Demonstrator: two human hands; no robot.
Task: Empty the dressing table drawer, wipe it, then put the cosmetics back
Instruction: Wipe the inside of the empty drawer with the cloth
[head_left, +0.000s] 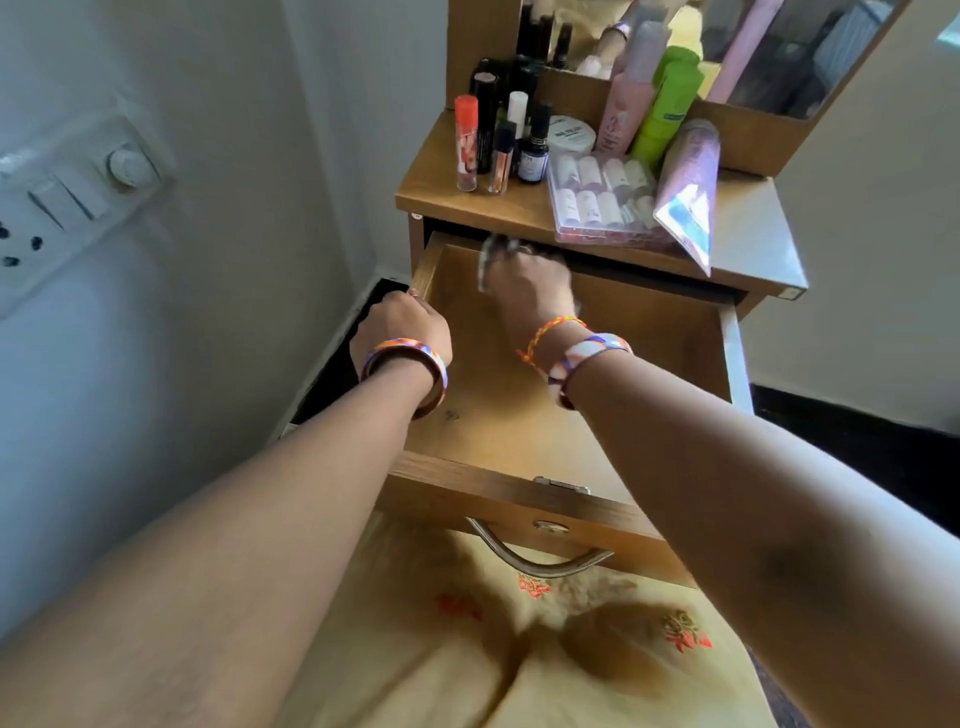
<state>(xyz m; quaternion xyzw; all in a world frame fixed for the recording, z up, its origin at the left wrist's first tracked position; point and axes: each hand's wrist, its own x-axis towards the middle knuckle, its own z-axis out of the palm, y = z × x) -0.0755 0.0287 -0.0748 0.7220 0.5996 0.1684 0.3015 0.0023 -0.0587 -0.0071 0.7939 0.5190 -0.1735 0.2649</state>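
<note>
Head view: left hand (402, 325) grips drawer (649, 332) side; right hand (527, 286) inside clutches blurred cloth (493, 254)

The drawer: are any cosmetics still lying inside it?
No: the drawer shows only bare wood besides the right hand reaching in, while the cosmetics stand on the tabletop above.

Pale walls (218, 62) meet in a corner, a switch panel (67, 192) on the left, above dark floor (857, 441).

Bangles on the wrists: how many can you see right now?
2: one bangle on the left wrist by the drawer's left edge, one on the right wrist inside it, beside a thread band.
</note>
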